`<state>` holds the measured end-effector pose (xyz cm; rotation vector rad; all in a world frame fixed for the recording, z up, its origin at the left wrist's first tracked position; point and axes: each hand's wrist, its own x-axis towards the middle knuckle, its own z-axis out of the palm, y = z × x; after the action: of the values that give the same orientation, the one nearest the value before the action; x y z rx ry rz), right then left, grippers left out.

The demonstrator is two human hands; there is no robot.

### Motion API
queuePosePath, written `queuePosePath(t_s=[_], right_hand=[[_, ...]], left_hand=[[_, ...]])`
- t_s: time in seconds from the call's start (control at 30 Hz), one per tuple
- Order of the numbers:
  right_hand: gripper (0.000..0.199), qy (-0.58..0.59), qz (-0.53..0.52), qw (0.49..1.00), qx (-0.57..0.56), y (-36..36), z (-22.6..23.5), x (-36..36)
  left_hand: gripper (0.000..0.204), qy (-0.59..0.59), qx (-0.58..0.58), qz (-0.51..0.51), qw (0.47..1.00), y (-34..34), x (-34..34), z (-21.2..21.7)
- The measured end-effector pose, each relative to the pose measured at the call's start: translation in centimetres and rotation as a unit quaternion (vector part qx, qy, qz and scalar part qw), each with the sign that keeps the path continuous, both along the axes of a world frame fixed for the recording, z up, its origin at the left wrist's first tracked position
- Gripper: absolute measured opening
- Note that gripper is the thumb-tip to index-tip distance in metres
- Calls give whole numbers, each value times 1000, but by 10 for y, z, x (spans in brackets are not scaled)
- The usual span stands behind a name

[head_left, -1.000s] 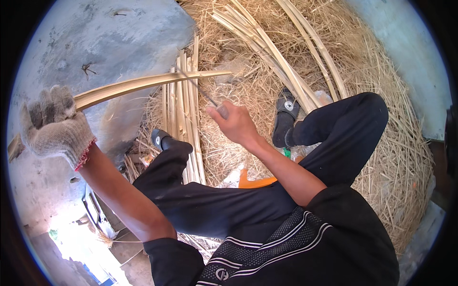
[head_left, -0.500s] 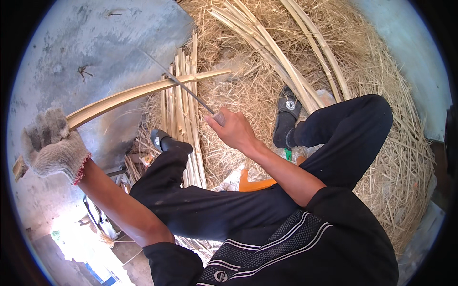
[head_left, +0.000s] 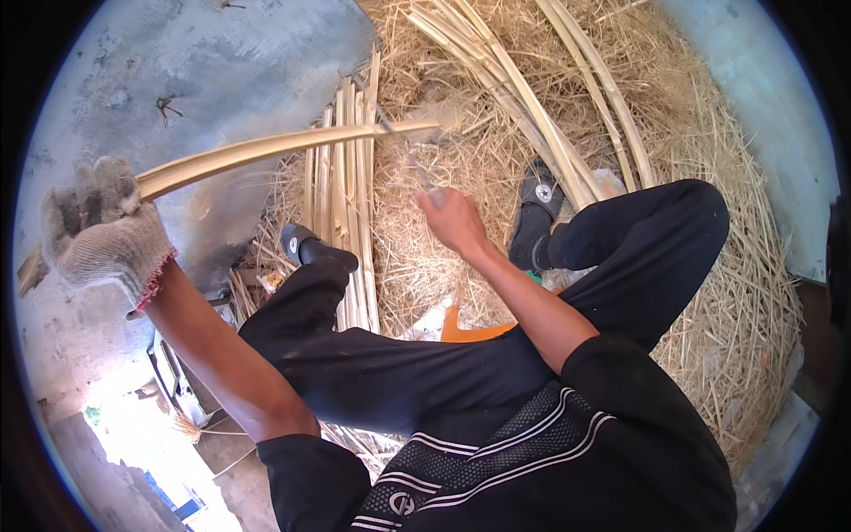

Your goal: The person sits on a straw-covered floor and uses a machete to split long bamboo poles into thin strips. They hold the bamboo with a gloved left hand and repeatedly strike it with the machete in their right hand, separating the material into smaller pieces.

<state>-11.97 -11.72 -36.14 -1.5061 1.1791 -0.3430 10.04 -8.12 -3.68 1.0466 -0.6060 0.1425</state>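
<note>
My left hand (head_left: 106, 232), in a knitted work glove, is closed around a long split bamboo strip (head_left: 257, 150). The strip points away to the right over the floor, and its short tail sticks out left of the glove. My bare right hand (head_left: 457, 222) grips the handle of a long thin-bladed knife (head_left: 423, 170). Motion smears the blade, which runs up and left to near the far end of the strip. Whether blade and strip touch, I cannot tell.
Several pale split strips (head_left: 350, 204) lie beside my left foot (head_left: 316, 247). More long strips (head_left: 510, 80) rest on a heap of shavings (head_left: 709, 266), near my right foot (head_left: 535, 213). An orange object (head_left: 470, 330) sits between my legs. A grey wall (head_left: 239, 71) stands at the left.
My right hand has moved away and slightly right, carrying the knife toward the strip's far end. The strip's outer part sits slightly higher in the picture. My left hand keeps its grip.
</note>
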Motion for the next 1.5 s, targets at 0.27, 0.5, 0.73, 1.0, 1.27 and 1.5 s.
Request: queuePosePath(t_s=[0.27,0.5,0.73,1.0,1.27,1.5], right_hand=[[43,-63,14,997,-39,17,46,-2],[49,-91,-9,995,-30,13,50,10],[45,-14,-35,999,20,16,12,8],[44,-90,-2,993,-76,22,51,-1],[42,-11,1,1000,24,0,37,-10],[51,-48,8,998,-48,5,66,-5]], left_hand=[[19,3,-19,-164,986,7,0,3],[29,-67,-26,-112,991,-2,41,-5],[23,37,-41,157,986,-12,0,-10],[20,21,-60,112,992,-23,-12,2],[33,-89,49,-351,931,10,-7,7],[34,-42,78,-494,865,21,14,7]])
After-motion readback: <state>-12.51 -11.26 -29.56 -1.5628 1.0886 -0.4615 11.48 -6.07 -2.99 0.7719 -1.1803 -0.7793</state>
